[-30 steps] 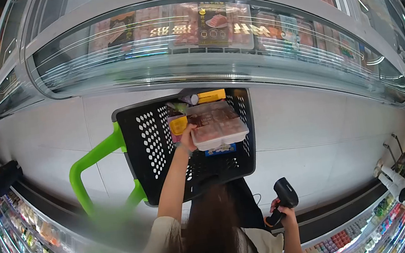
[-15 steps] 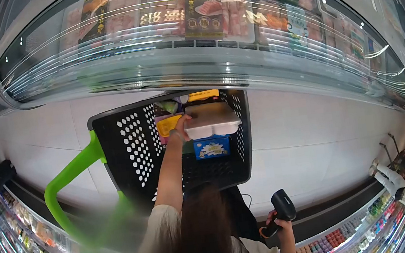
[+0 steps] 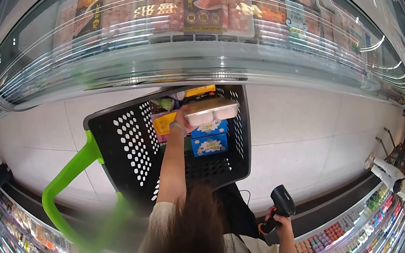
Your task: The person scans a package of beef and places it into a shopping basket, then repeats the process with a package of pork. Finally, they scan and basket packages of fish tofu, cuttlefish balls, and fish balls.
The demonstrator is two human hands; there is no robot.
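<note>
My left hand (image 3: 184,117) grips the left end of a white plastic food tray (image 3: 212,114) with a covered top, held inside a black shopping basket (image 3: 219,179) and slightly tilted. Most of the fingers are hidden behind the tray's end. Below it in the view lie blue boxes (image 3: 210,145) with cartoon print. A yellow pack (image 3: 164,124) lies left of the hand, and another yellow pack (image 3: 200,91) is at the basket's far end. Off to the lower right, my right hand (image 3: 278,220) is wrapped round the handle of a black barcode scanner (image 3: 283,201).
A glass-fronted chiller (image 3: 143,65) with packed meat stands just beyond the basket. The basket's green handle (image 3: 58,178) sticks out to the left. Stocked shelves (image 3: 323,231) line the aisle behind me. A person (image 3: 393,175) is at the far right.
The tray has tipped and shifted up in the view with my left hand, showing more of a second blue box beneath. My right hand still holds the scanner in nearly the same place.
</note>
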